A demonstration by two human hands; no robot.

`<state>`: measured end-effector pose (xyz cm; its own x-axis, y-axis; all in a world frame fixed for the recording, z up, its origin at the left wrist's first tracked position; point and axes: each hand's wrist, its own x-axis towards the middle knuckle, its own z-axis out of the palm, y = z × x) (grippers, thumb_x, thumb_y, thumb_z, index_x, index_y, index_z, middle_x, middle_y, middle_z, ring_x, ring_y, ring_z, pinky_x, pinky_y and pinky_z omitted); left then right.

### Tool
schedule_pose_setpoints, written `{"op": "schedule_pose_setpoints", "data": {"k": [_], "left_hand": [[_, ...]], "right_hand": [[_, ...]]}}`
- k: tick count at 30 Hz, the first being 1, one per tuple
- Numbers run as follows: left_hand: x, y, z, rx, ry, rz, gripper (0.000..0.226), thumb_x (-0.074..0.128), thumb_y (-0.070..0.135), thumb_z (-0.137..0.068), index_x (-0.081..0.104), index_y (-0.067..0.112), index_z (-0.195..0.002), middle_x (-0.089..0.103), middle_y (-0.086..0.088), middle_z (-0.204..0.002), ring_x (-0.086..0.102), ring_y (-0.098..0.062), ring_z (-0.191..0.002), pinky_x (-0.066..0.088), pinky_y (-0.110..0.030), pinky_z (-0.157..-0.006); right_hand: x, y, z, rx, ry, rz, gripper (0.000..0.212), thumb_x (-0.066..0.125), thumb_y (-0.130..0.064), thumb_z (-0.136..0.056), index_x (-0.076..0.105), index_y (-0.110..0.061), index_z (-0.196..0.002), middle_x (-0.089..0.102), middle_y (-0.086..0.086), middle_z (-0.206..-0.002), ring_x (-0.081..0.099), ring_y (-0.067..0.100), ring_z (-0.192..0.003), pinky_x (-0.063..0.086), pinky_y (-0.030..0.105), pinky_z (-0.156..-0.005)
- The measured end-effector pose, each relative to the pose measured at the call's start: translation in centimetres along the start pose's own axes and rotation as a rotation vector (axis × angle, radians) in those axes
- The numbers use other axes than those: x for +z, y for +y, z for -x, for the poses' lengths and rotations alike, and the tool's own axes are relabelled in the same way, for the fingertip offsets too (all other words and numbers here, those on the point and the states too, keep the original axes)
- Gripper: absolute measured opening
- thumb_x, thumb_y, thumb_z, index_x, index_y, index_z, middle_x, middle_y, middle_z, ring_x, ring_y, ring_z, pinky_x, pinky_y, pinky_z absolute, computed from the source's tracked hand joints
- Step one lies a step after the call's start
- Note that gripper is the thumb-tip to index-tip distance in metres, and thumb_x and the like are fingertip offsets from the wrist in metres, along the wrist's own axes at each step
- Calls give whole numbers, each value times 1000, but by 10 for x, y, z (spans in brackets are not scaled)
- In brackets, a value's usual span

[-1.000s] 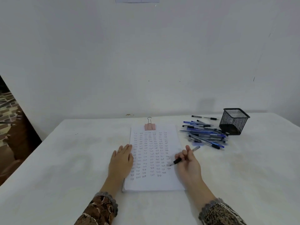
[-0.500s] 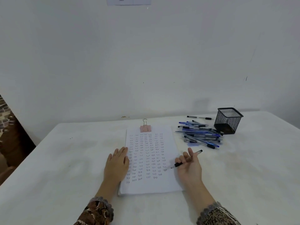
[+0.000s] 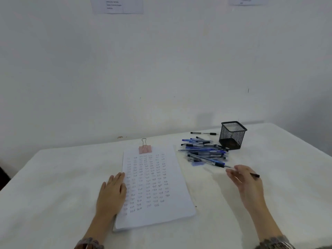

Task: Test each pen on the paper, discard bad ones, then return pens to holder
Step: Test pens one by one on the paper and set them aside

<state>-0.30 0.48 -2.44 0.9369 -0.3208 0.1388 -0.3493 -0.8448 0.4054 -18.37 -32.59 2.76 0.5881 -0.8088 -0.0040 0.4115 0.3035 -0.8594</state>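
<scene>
One paper (image 3: 176, 211), one clip (image 3: 145, 149), one holder (image 3: 232, 135), pens (image 3: 204, 151) beyond counting

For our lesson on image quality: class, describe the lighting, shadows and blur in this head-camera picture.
Head view: soft, even light with no glare; the pen holder throws only a faint shadow on the wall; the right hand and its pen are motion-blurred; the writing on the paper looks soft.

Head camera looks forward and down over the table (image 3: 53, 186)
</scene>
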Motion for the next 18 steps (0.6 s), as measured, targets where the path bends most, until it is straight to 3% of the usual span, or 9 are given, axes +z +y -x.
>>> {"op": "schedule_pose_setpoints", "data": {"k": [3,8,10,12,14,18], "left_hand": [[0,0,0,-2,2,-5,47,26,23,-99,22,19,-145,23,3,-152,14,-17,-142,9,-35,-116],[0,-1,-1,-3,-6,-7,47,26,24,-99,22,18,-145,23,2,-152,13,-17,-142,8,-35,-117],[1,-1,-1,0,-4,-4,47,26,24,-99,23,18,-145,23,1,-152,14,-18,-142,9,-36,-117],[1,-1,-1,0,0,-6,47,27,24,-99,23,18,-145,24,1,-152,15,-18,-142,9,-36,-116],[1,-1,-1,-2,-1,-10,47,26,24,-99,23,18,-145,24,1,-152,15,-18,-142,9,-36,-117],[-1,1,-1,-6,-5,-2,47,27,23,-98,24,18,-145,24,1,-152,15,-18,-142,9,-36,-116]], "right_hand": [[-17,-4,3,-106,115,249,6,65,1,-82,64,-2,-77,65,11,-75,68,14,-62,55,15,-67],[-36,-8,3,-217,218,804,15,73,-3,-73,60,-4,-66,67,0,-73,59,-1,-63,40,4,-58],[-41,-2,2,-193,163,1002,11,68,2,-72,60,-5,-70,64,3,-70,59,17,-69,38,7,-57],[-42,2,1,-104,94,1121,15,62,2,-72,62,-10,-81,62,7,-73,56,27,-72,41,20,-59],[-41,5,-1,-52,52,1217,17,59,-2,-75,61,-13,-87,60,9,-80,54,26,-73,39,28,-63],[-34,5,-8,-17,-15,1367,9,60,-15,-80,59,-17,-88,55,8,-91,52,23,-78,39,28,-68]]}}
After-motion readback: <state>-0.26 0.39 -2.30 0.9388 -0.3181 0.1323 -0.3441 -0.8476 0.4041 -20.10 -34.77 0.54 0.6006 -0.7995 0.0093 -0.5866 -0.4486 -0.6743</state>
